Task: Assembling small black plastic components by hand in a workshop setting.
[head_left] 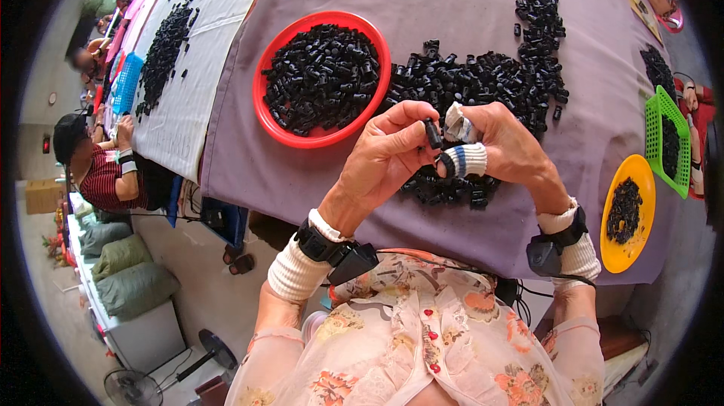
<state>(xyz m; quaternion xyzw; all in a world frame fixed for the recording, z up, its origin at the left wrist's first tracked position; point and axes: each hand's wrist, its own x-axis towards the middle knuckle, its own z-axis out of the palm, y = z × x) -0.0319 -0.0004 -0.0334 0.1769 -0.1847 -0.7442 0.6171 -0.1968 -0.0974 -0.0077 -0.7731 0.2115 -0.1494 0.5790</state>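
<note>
Between the thumb and fingertips of my left hand (386, 151) is a small black plastic cylinder (433, 133), held tilted over the table. My right hand (511, 142) is curled close beside it on the right. Its thumb wears a white knitted finger cover (469, 159) with blue stripes, and its forefinger a worn whitish wrap (458, 125). Whatever its bent fingers hold, if anything, is hidden. Just beyond both hands spreads a large pile of the same black parts (483, 78). Some of the pile lies beneath my hands. A red round tray (259, 97) heaped with such parts stands at the left.
Mauve cloth (302, 180) covers the table. A yellow oval tray (638, 232) and a green basket (654, 131), both with black parts, stand at the right. A co-worker (105, 157) sits by the white-covered table (219, 6) at left; others work farther off. A fan (136, 387) stands low left.
</note>
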